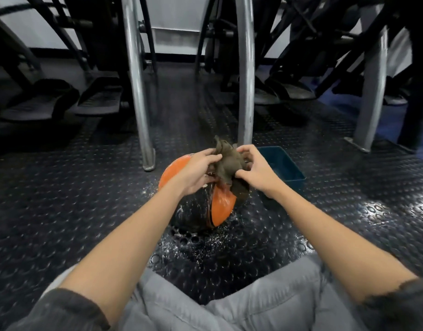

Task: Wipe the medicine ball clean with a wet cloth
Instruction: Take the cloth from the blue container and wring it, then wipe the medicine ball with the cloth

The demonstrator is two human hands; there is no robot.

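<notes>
A: What is the ground looking like there?

B: A black rubber floor (62, 199) with raised round studs is running across the whole scene, shining in places. A white wall (172, 13) is showing at the far end, behind dark gym machines.

A: And what is standing around, from the left?

B: Far left, two ribbed foot pedals (98, 99) are hanging low over the floor. Next, a silver tube (136, 80) is coming down to the floor just beyond the ball. A second silver tube (246, 68) is standing right of it, directly behind the cloth. Near the ball's right side a blue tray (293, 180) is sitting on the floor, partly hidden by the right hand. A grey post (370, 91) is standing far right.

A: Where is the ball lying?

B: The medicine ball (196, 211) – orange and black – is resting on the floor in the middle, with water specks (182, 244) glinting around its near side. Grey shorts (253, 302) are filling the nearest edge.

A: How are the hands working?

B: Both arms are reaching forward over the ball. The left hand (197, 172) is gripping the left side of the brown cloth (227, 161) with curled fingers. The right hand (256, 168) is pinching its right side – thumb and fingers closed on the fabric. The cloth is bunching up between them, and its lower end is hanging against the ball's right orange panel.
</notes>
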